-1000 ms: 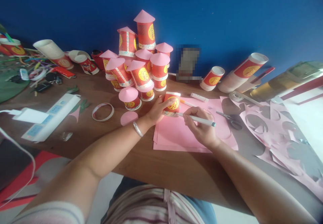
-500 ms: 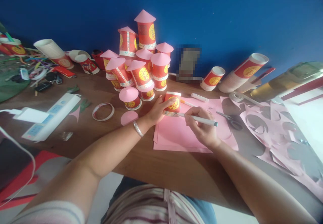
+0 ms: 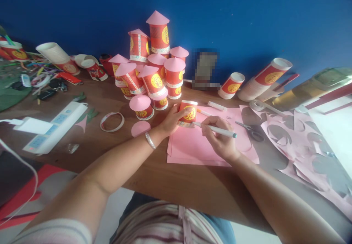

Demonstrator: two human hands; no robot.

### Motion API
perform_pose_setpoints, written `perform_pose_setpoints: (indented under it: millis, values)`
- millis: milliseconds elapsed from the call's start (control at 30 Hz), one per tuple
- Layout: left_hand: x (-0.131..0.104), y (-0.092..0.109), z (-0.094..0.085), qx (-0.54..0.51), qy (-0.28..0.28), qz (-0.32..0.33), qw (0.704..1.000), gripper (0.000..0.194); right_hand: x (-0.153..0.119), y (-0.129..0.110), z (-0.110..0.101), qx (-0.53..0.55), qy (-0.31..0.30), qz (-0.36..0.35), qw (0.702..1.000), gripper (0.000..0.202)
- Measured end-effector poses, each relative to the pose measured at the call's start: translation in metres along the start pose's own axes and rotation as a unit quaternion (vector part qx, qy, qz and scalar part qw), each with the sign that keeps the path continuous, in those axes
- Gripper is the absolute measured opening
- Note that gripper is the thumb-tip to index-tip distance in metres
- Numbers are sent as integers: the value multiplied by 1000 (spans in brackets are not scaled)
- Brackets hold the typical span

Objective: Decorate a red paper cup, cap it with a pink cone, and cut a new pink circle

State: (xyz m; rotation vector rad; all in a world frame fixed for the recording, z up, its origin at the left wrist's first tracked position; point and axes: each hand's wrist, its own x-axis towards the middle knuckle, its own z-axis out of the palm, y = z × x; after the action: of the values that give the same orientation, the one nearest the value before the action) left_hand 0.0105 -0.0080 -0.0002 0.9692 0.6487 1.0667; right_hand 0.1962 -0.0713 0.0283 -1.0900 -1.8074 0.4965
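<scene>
At the centre of the desk [image 3: 156,178], the left hand [image 3: 171,122] grips a red paper cup [image 3: 189,115] by its side. The thumb lies across the cup's front, next to the round yellow emblem; the remaining fingers are largely hidden. The cup is located over the far left corner of the stacked pink sheets [image 3: 192,152], and the pale band along its lower edge carries fine marks.

The right hand [image 3: 220,141] grasps a white marker [image 3: 220,130] in a writing grip. The marker's tip points left and is positioned at the right end of the pale band; contact between tip and cup cannot be confirmed. The marker's rear end is blue-green and points to the right.

Adjacent items are arranged as follows. Beyond the left hand, red cups with pink cone roofs [image 3: 153,84] stand in a stacked group. A pink paper disc [image 3: 140,128] lies flat just beside the left wrist, which wears a silver bangle [image 3: 150,140]. Further left are a paper ring [image 3: 112,122] and a white power strip [image 3: 56,128]. To the right of the right hand, scissors [image 3: 255,134] lie partly on the pink sheets, and cut pink scraps [image 3: 305,123] cover the desk's right side.
</scene>
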Motion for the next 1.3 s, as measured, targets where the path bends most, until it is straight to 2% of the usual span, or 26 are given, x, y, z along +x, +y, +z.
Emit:
perform_pose_setpoints:
  millis: [367,533,733,967,1300]
  values:
    - [1,1,0,12,-25,9,1000,36,1,-1,1,-22,-7,-1,1000,13]
    - [-1,4,2,9,-14,-27,999,41,0,0,2,-19,16,2,1000,13]
    - [-2,5,2,12,-13,-20,1000,42,-1,0,1,-3,27,-6,1000,13]
    - [-1,3,2,7,-15,2,1000,34,0,-2,1,-11,1,-10,1000,13]
    - [-1,5,3,-9,-12,-20,1000,42,-1,0,1,-7,25,-10,1000,12]
